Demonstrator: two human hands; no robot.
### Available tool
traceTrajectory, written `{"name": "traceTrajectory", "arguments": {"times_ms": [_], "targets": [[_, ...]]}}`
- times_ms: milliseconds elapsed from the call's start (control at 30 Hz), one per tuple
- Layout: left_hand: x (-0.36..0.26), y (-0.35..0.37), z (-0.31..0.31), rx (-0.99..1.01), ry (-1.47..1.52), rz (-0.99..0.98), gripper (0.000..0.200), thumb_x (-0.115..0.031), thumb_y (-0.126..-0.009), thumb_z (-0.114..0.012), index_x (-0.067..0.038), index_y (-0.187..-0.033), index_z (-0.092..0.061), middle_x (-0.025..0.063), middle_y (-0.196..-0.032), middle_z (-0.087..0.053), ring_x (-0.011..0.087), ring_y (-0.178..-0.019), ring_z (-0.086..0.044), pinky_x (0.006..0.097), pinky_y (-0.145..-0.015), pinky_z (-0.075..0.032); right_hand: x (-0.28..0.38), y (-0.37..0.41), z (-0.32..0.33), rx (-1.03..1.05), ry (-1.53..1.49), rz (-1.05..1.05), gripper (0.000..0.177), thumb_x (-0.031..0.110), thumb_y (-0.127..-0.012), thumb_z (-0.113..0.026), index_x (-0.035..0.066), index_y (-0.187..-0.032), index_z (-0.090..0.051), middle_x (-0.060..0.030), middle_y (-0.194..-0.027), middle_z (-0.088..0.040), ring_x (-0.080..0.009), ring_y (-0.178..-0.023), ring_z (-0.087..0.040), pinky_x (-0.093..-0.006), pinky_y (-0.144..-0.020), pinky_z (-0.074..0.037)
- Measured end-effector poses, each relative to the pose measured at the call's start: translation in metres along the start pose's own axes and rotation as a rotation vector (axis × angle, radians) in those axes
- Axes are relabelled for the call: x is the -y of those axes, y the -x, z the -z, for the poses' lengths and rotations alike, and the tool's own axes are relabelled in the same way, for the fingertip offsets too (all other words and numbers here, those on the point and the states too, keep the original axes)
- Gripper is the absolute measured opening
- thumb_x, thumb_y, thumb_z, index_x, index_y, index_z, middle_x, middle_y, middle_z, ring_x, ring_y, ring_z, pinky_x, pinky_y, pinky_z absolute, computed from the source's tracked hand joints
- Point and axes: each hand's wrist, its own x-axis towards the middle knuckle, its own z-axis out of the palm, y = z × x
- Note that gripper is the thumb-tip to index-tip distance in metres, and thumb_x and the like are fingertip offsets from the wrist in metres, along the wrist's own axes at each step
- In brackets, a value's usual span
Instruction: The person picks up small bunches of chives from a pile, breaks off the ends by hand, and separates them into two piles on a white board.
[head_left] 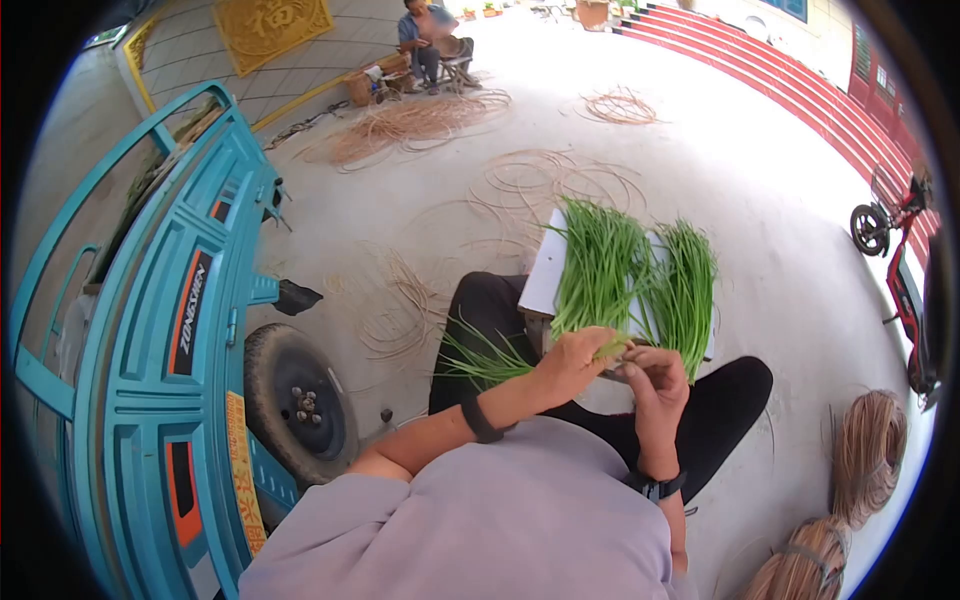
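Close together at the near edge of a white board (541, 272) are my two hands. My left hand (580, 368) is closed on a bunch of green stalks (482, 358), whose leafy ends stick out to the left over my dark trouser leg. My right hand (657, 398) has its thumb and fingers pinched at the stalk ends beside the left hand; what lies between them is too small to tell. Two piles of long green stalks lie on the board, a larger one (598, 262) on the left and another (687, 290) on the right.
A blue cargo vehicle (165, 350) with a wheel (300, 395) stands at left. Coiled strips (560, 185) lie ahead on the ground. A seated person (430, 45) is far off. Bundles (870, 455) and a red two-wheeler (905, 290) are at right, red steps (760, 75) behind.
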Motion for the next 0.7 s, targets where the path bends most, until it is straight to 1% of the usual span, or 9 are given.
{"name": "traceTrajectory", "arguments": {"times_ms": [33, 100, 200, 300, 333, 433, 533, 633, 700], "targets": [[0.001, 0.001, -0.002, 0.019, 0.047, 0.042, 0.024, -0.020, -0.098, -0.052, 0.000, -0.110, -0.061, 0.0114, -0.093, -0.067, 0.0235, -0.082, -0.065, 0.0320, -0.076, -0.050, -0.001, 0.000, 0.000, -0.006, -0.046, -0.024, 0.012, -0.005, -0.086, -0.062, 0.000, -0.094, -0.054, -0.0099, -0.098, -0.063, -0.0130, -0.080, -0.063, -0.0261, -0.078, -0.052], [0.006, 0.001, -0.005, 0.068, 0.139, 0.122, 0.027, -0.022, -0.100, -0.050, 0.001, -0.108, -0.061, 0.0090, -0.089, -0.067, 0.0188, -0.079, -0.065, 0.0309, -0.074, -0.050, -0.003, -0.001, 0.003, -0.018, -0.115, -0.103, 0.012, -0.003, -0.087, -0.062, 0.000, -0.096, -0.055, -0.0079, -0.095, -0.062, -0.0104, -0.072, -0.060, -0.0243, -0.069, -0.052], [0.013, 0.001, -0.005, 0.222, 0.408, 0.177, 0.028, -0.024, -0.102, -0.047, 0.000, -0.105, -0.062, 0.0064, -0.088, -0.065, 0.0133, -0.077, -0.063, 0.0286, -0.072, -0.050, -0.014, -0.004, 0.008, -0.022, -0.225, -0.097, 0.012, 0.001, -0.087, -0.064, 0.001, -0.097, -0.056, -0.0049, -0.092, -0.061, -0.0085, -0.068, -0.057, -0.0224, -0.061, -0.048], [0.007, 0.001, -0.004, 0.289, 0.477, 0.267, 0.028, -0.023, -0.102, -0.046, 0.000, -0.105, -0.061, 0.0061, -0.086, -0.064, 0.0126, -0.075, -0.062, 0.0270, -0.070, -0.051, -0.016, -0.008, 0.011, -0.068, -0.197, -0.160, 0.012, 0.004, -0.087, -0.066, 0.002, -0.096, -0.057, -0.0021, -0.087, -0.060, -0.0069, -0.065, -0.054, -0.0207, -0.057, -0.046], [0.003, -0.001, -0.001, 0.323, 0.455, 0.269, 0.029, -0.024, -0.102, -0.045, -0.001, -0.108, -0.060, 0.0060, -0.086, -0.063, 0.0124, -0.073, -0.061, 0.0267, -0.070, -0.051, -0.019, -0.008, 0.012, -0.049, -0.214, -0.173, 0.012, 0.005, -0.087, -0.067, 0.003, -0.095, -0.058, -0.0003, -0.083, -0.060, -0.0056, -0.065, -0.053, -0.0194, -0.055, -0.044], [0.005, 0.002, -0.006, 0.338, 0.508, 0.313, 0.031, -0.025, -0.103, -0.044, 0.000, -0.113, -0.059, 0.0056, -0.086, -0.063, 0.0121, -0.075, -0.061, 0.0266, -0.070, -0.050, -0.017, -0.007, 0.015, -0.009, -0.190, -0.196, 0.012, 0.006, -0.087, -0.067, 0.004, -0.095, -0.058, 0.0007, -0.080, -0.060, -0.0050, -0.064, -0.052, -0.0195, -0.054, -0.043], [0.004, 0.000, -0.007, 0.361, 0.513, 0.300, 0.028, -0.022, -0.102, -0.045, 0.002, -0.111, -0.058, 0.0058, -0.085, -0.063, 0.0125, -0.071, -0.062, 0.0256, -0.068, -0.052, -0.018, -0.006, 0.019, 0.019, -0.169, -0.215, 0.011, 0.006, -0.087, -0.066, 0.005, -0.095, -0.059, 0.0009, -0.081, -0.060, -0.0047, -0.063, -0.052, -0.0194, -0.053, -0.042], [-0.002, -0.004, -0.002, 0.443, 0.384, 0.289, 0.029, -0.022, -0.102, -0.046, 0.001, -0.115, -0.057, 0.0057, -0.087, -0.063, 0.0135, -0.076, -0.063, 0.0285, -0.074, -0.052, -0.022, -0.004, 0.022, 0.029, -0.183, -0.226, 0.011, 0.007, -0.088, -0.066, 0.005, -0.096, -0.058, 0.0005, -0.082, -0.061, -0.0047, -0.062, -0.052, -0.0193, -0.053, -0.042], [0.000, -0.001, -0.001, 0.408, 0.312, 0.272, 0.028, -0.023, -0.102, -0.046, -0.004, -0.120, -0.056, 0.0050, -0.088, -0.063, 0.0132, -0.080, -0.063, 0.0288, -0.078, -0.051, -0.020, -0.004, 0.020, -0.026, -0.203, -0.181, 0.014, 0.010, -0.089, -0.065, 0.005, -0.100, -0.057, -0.0005, -0.086, -0.061, -0.0046, -0.061, -0.052, -0.0192, -0.052, -0.041]]}}
